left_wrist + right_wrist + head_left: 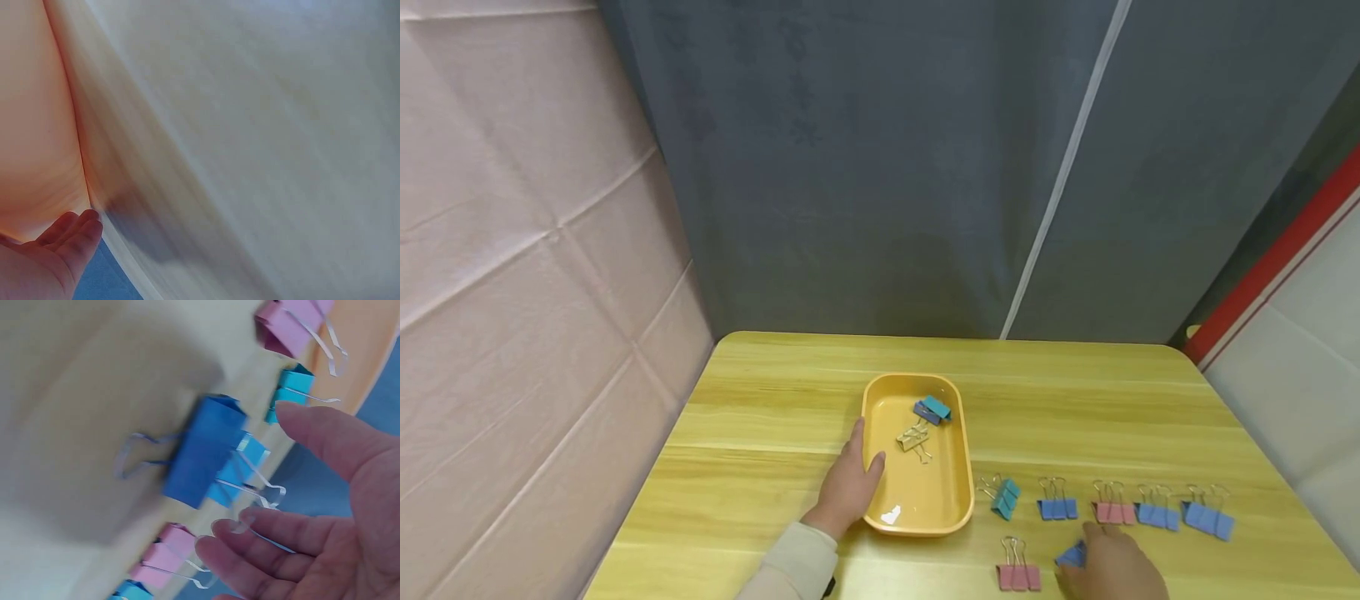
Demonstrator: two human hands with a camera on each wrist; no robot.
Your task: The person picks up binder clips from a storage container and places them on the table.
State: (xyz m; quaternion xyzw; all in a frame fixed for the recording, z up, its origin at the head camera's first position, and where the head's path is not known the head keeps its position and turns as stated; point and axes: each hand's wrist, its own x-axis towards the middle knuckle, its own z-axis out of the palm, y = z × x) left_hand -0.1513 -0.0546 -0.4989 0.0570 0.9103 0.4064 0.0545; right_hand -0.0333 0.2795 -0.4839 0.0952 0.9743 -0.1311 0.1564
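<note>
A yellow-orange tray point(917, 521) stands on the table with a yellow binder clip point(913, 437), a teal one point(937, 407) and a blue-purple one point(928, 414) inside. My left hand point(850, 483) holds its left side, thumb over the rim and fingers along the outer wall; the thumb is out of sight in the left wrist view. At the front right, my right hand point(1116, 562) is at a blue binder clip point(1072, 555), partly covering it from the head camera. In the right wrist view, thumb and fingers are spread apart near that blue clip point(206, 450), not closed round it.
Right of the tray lie a teal clip point(1006, 499), a blue clip point(1057, 507), a pink clip point(1114, 511) and two more blue clips, roughly in a row. Nearer the front edge is another pink clip point(1018, 577). A dark curtain point(865, 167) hangs behind the table.
</note>
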